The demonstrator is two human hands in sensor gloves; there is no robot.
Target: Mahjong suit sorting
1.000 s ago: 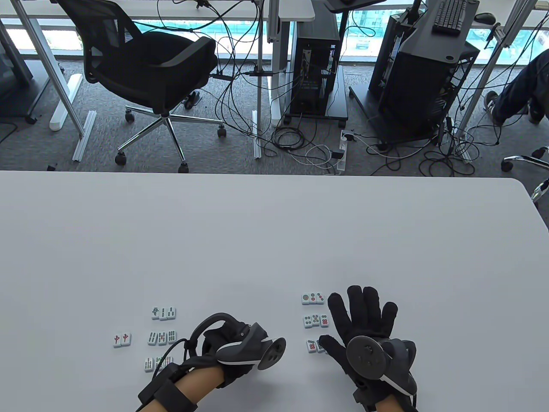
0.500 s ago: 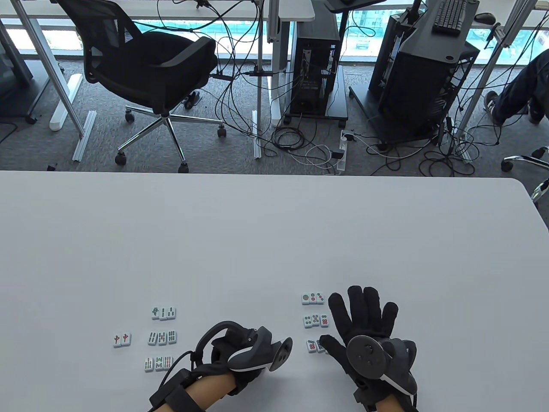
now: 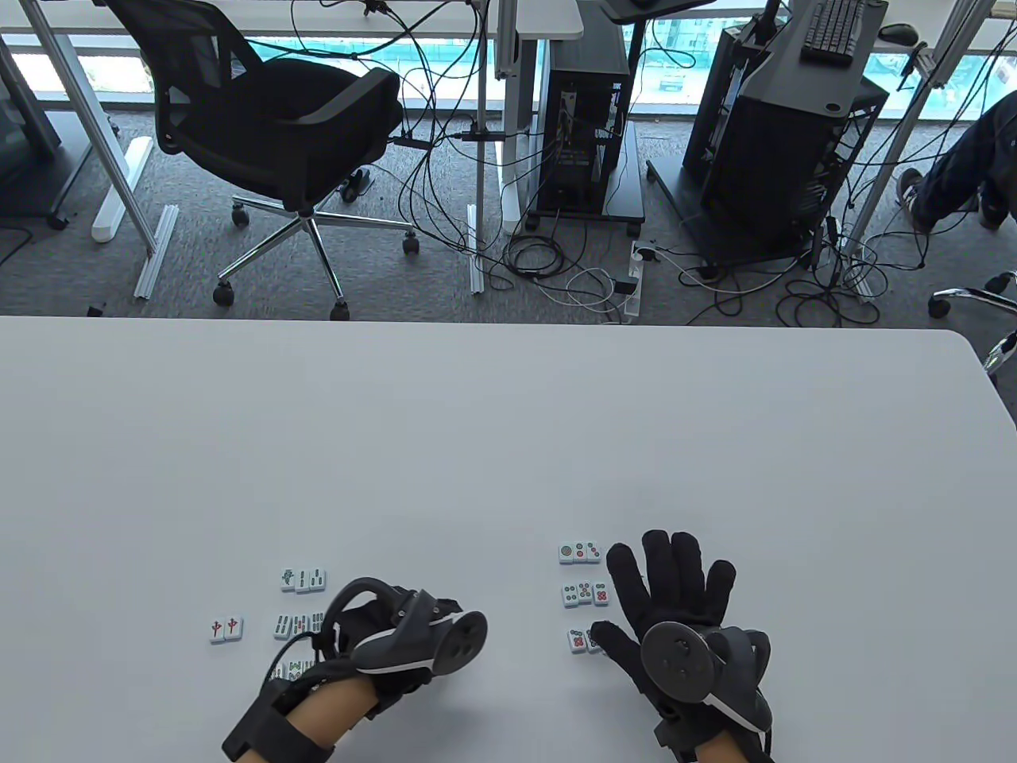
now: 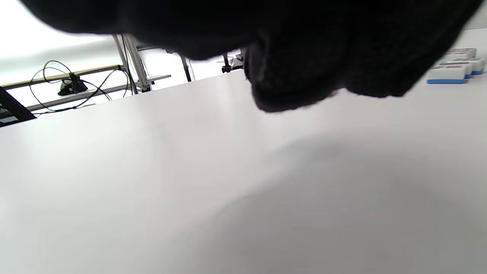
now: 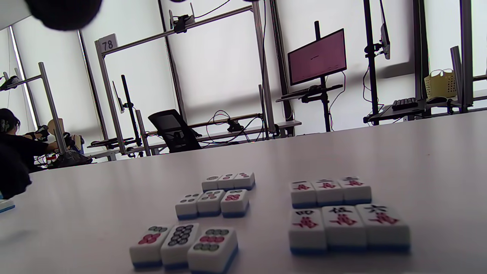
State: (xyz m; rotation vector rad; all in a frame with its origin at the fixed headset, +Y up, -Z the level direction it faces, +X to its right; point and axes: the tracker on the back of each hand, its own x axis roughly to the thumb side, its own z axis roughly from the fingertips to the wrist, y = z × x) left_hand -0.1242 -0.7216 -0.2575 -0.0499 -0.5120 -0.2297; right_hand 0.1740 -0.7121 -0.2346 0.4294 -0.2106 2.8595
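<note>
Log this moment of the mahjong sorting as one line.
left hand: hovering beside bamboo tiles, grip unclear | right hand: open, above character tiles | dot tiles: three rows

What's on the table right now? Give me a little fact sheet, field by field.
Surface: white table
Left groups: three rows of bamboo tiles, the nearer two partly behind the left hand; a pair of red-character tiles left of them
Right groups: three rows of dot tiles; two rows of character tiles beside them, seen only from the right wrist view
Left hand: beside the bamboo tiles, fingers hidden
Right hand: fingers spread flat, holding nothing
</note>
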